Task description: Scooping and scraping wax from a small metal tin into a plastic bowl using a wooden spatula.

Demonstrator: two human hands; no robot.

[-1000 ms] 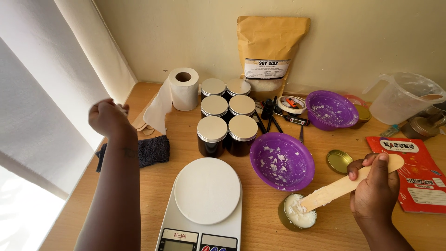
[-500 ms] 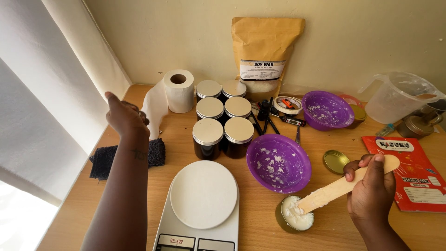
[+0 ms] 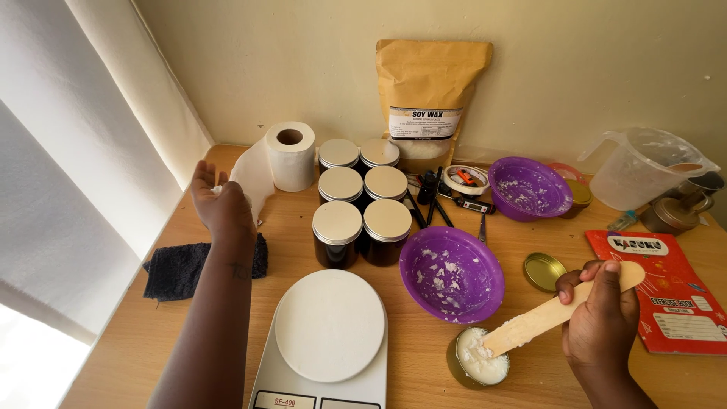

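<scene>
My right hand (image 3: 602,318) grips a flat wooden stick (image 3: 545,318) whose lower end rests in a small gold tin (image 3: 477,360) filled with white wax. My left hand (image 3: 219,204) is stretched out at the loose end of a toilet paper roll (image 3: 288,155), fingers on the hanging sheet (image 3: 251,178). A white kitchen scale (image 3: 327,341) lies between my arms. Behind it stand several dark jars with silver lids (image 3: 362,193). A purple bowl (image 3: 452,274) with wax flakes sits next to the tin.
A brown pouch of wax (image 3: 432,98) leans on the wall. A second purple bowl (image 3: 528,189), a clear plastic jug (image 3: 644,168), a gold lid (image 3: 544,271), a red exercise book (image 3: 666,291), a dark cloth (image 3: 185,265) and small tools (image 3: 454,193) lie on the wooden table. A curtain (image 3: 83,174) hangs left.
My left hand moved from the left edge toward the toilet paper roll and opened at its loose sheet. My right hand kept the stick in the tin.
</scene>
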